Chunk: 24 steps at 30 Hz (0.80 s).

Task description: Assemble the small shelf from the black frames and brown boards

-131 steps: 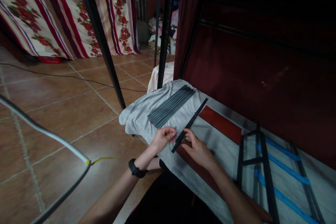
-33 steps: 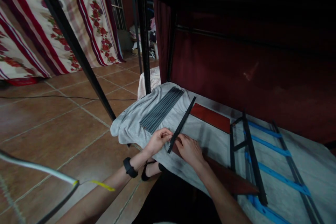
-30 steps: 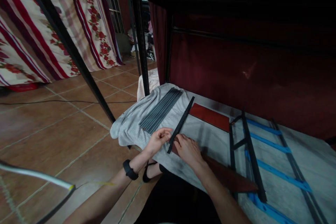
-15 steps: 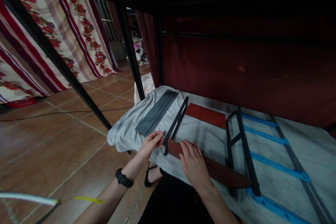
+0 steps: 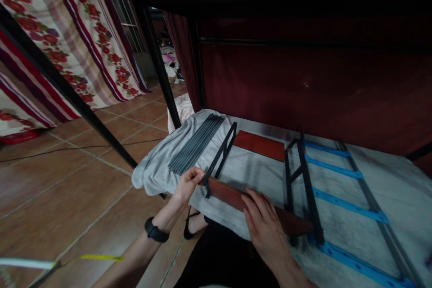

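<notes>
A reddish-brown wooden board (image 5: 229, 193) stands on its long edge on the grey cloth, joined at its left end to a black metal frame piece (image 5: 221, 155). My left hand (image 5: 187, 183) pinches that joint, fingers closed at the frame's near end; what sits between the fingertips is too small to make out. My right hand (image 5: 266, 227) lies over the board's near face, fingers spread along it. A bundle of several grey metal rods (image 5: 197, 144) lies beyond my left hand.
A second red board (image 5: 259, 145) lies flat further back. A black frame with blue strips (image 5: 324, 175) lies to the right on the grey cloth (image 5: 158, 162). Dark red curtain behind, black bed posts (image 5: 158, 65), tiled floor and flowered curtains to the left.
The black frame piece and board have been raised from lying flat to standing on edge. My right hand slid rightward along the board. My view has shifted right.
</notes>
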Each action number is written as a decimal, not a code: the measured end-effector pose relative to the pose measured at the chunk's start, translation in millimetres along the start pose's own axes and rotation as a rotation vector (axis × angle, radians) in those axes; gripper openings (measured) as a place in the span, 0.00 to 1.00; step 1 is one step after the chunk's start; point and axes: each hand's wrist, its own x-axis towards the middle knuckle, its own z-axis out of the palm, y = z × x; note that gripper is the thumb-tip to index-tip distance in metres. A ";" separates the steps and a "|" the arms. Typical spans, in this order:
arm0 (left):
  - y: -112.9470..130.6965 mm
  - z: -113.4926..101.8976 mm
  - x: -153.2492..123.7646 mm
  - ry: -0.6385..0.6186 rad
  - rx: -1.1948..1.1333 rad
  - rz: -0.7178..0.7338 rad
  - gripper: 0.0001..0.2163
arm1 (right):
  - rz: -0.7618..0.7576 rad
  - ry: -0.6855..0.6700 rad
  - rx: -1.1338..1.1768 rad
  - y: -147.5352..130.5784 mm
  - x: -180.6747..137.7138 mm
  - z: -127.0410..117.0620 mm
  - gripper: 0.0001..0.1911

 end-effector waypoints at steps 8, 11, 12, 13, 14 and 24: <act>3.7 -0.6 -1.7 0.053 0.060 -0.039 0.18 | 0.216 0.291 0.042 54.7 -57.9 -49.9 0.19; 2.8 -0.2 -1.7 0.015 0.026 -0.007 0.17 | 0.327 0.409 -0.011 79.6 -76.7 -60.5 0.18; 3.1 -0.2 -2.4 0.003 -0.013 -0.023 0.17 | 0.372 0.426 -0.005 86.4 -82.3 -61.8 0.19; 3.6 -0.2 -3.4 0.001 -0.049 -0.049 0.18 | 0.426 0.431 0.015 92.3 -87.5 -62.1 0.20; 3.9 0.0 -4.4 0.015 -0.074 -0.076 0.20 | 0.482 0.424 0.044 96.9 -92.0 -61.6 0.21; 0.2 -0.3 -10.9 0.019 -0.036 -0.090 0.21 | 0.863 0.394 0.293 104.3 -96.7 -50.6 0.30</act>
